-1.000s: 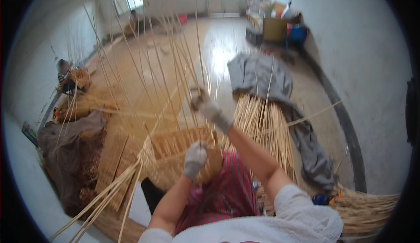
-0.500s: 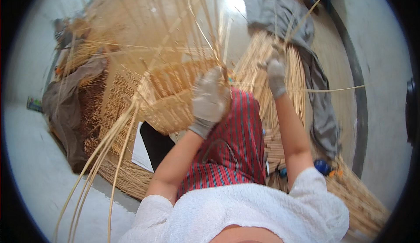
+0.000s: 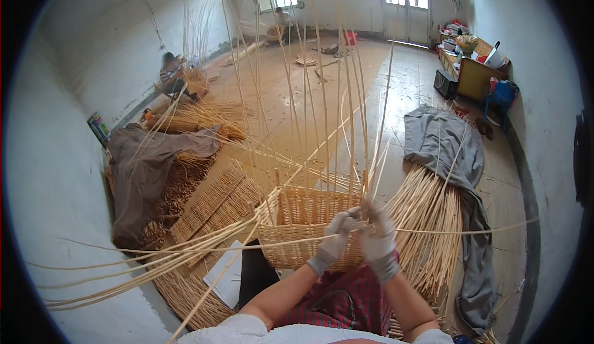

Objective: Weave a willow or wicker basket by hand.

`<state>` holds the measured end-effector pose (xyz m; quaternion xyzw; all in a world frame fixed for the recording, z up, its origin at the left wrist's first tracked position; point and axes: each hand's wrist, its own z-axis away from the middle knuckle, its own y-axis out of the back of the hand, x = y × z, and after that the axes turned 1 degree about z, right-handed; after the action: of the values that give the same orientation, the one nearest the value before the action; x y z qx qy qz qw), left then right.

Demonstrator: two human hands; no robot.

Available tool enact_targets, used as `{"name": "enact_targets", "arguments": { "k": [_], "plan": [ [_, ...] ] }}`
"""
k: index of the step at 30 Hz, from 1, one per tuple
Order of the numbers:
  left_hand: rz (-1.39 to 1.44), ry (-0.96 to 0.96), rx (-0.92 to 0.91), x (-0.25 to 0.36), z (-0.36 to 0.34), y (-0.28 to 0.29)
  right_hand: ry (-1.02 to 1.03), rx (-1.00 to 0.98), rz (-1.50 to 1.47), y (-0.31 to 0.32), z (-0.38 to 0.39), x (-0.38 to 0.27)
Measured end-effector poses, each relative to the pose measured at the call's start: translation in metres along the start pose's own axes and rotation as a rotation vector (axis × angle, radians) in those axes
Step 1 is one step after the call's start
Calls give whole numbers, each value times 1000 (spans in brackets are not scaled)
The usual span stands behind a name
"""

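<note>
A pale, half-woven wicker basket (image 3: 294,254) sits over my lap, with long upright rods (image 3: 325,108) rising from its sides. My gloved left hand (image 3: 337,235) is closed at the near right part of its rim, fingers bent round the weave and a thin rod. Right beside it, at the right corner, my gloved right hand (image 3: 378,242) is closed on a thin wicker rod; its fingertips are partly blurred. One long rod (image 3: 458,230) stretches out sideways past my right hand. A bundle of loose rod ends (image 3: 167,269) sticks out from the basket's left corner.
Peeled rods (image 3: 427,220) lie right, partly under a grey cloth (image 3: 442,139). Left are a brown cloth (image 3: 148,164) over cut rods and a woven mat (image 3: 216,201). Two people (image 3: 173,74) sit farther off. A wooden cabinet (image 3: 473,74) stands by the right wall.
My view has lifted to take in the room. My right hand has come from the rod pile to the basket, beside my left hand, which now grips nearer the right corner.
</note>
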<state>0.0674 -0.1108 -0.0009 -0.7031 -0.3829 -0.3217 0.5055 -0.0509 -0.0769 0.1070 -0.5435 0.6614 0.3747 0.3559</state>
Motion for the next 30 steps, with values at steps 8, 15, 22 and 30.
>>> {"name": "enact_targets", "arguments": {
  "k": [8,15,22,30],
  "plan": [
    [-108,238,197,47,0,39,-248,-278,603,40,-27,95],
    [-1014,7,-220,86,-78,-92,-75,160,892,-1,-14,91],
    [-1388,-600,-98,77,-20,-55,-178,199,785,10,-26,118],
    [-1823,-11,-320,53,2,28,59,-47,863,13,-6,73]
  ]
}}
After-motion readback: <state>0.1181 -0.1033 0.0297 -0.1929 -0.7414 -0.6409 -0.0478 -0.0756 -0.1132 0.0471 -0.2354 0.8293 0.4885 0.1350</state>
